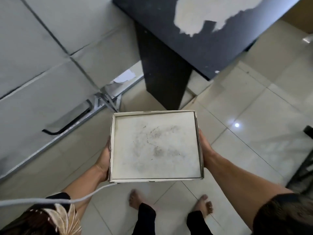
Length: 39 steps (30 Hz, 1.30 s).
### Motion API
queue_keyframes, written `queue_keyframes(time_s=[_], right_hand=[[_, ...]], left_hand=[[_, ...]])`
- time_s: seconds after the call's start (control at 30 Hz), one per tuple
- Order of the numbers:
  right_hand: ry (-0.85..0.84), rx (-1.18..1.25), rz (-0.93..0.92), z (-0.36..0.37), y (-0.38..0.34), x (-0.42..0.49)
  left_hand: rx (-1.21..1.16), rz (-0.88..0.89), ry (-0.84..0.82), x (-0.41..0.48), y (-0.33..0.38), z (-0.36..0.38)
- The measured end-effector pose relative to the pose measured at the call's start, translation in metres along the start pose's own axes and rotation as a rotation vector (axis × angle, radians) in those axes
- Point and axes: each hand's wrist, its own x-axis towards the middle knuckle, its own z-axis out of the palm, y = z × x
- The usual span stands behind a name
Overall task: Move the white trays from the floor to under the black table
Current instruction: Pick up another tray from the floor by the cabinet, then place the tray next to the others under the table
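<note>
One white tray (pixel 156 146) is in my hold, carried level at about waist height above the tiled floor (pixel 254 116), open face up, its base smudged grey. My left hand (pixel 103 160) clamps the left wall and my right hand (pixel 205 146) clamps the right wall, so the tray sits squarely between them. The fingers of both hands run under or behind the walls and are hidden (I judge them pressed against the tray from each side, but I cannot tell how far they are curled or spread).

Relation that governs the next move: the black worktop (pixel 211 39) lies straight ahead and slightly to my right, with its dark leg panel (pixel 162 73) standing between the tray's far edge and the space beneath. The far edge of the tray is near the foot of that panel but apart from it. The open space under the worktop appears to lie to the right of the panel, so my right hand is the nearer one.

The tray's longer sides run left to right across my body. I judge that the load must be lowered toward the floor and steered right of the panel. No other trays are visible from here. A light cable (pixel 50 200) crosses my left forearm; keep it from snagging
</note>
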Motion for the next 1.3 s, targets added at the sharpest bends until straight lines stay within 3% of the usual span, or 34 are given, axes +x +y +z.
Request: queue_keyframes(time_s=[0.27, 0.63, 0.87, 1.07, 1.3], right_hand=[[0.060, 0.139, -0.056, -0.186, -0.059, -0.038], [0.182, 0.259, -0.099, -0.379, -0.139, -0.015], [0.236, 0.307, -0.108, -0.460, -0.235, 0.083], [0.252, 0.269, -0.145, -0.518, -0.300, 0.185], [0.246, 0.138, -0.122, -0.609, -0.347, 0.327]], left_hand=[[0.321, -0.030, -0.023, 0.031, -0.058, 0.191], [0.424, -0.158, -0.181, 0.123, -0.103, 0.393], [0.349, -0.203, -0.221, 0.252, -0.083, 0.511], [0.360, -0.203, -0.228, 0.366, -0.069, 0.577], [0.332, -0.129, -0.197, 0.538, -0.102, 0.625]])
